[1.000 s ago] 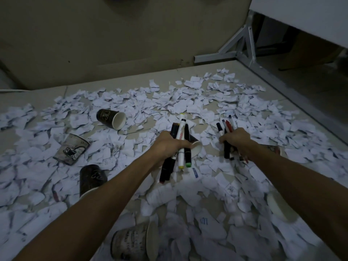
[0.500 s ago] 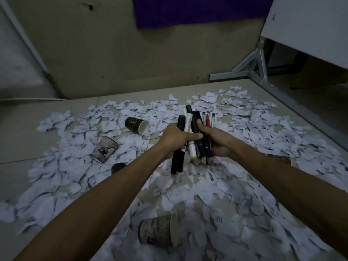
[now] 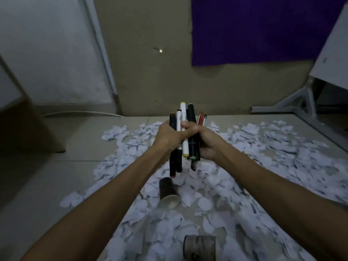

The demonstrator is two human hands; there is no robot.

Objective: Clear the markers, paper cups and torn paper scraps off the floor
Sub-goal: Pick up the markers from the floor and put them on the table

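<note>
Both hands hold one bundle of markers (image 3: 185, 146) upright above the floor, black and white barrels with several coloured caps. My left hand (image 3: 166, 137) grips the left side of the bundle. My right hand (image 3: 204, 140) grips the right side, fingers curled round the barrels and two thin red pens (image 3: 201, 119). Torn paper scraps (image 3: 263, 157) cover the floor below and to the right. A dark paper cup (image 3: 168, 193) lies on its side under my hands. A second printed cup (image 3: 199, 248) lies at the bottom edge.
A beige wall (image 3: 150, 63) stands ahead with a purple sheet (image 3: 263, 29) on it. A white board on a grey metal frame (image 3: 301, 102) stands at the right. A brown box (image 3: 22, 125) sits at the left, and a white cable (image 3: 79, 113) runs along the wall base.
My hands came together and joined their two marker bundles into one, then rose. The view tilted up towards the wall and several cups left the frame.
</note>
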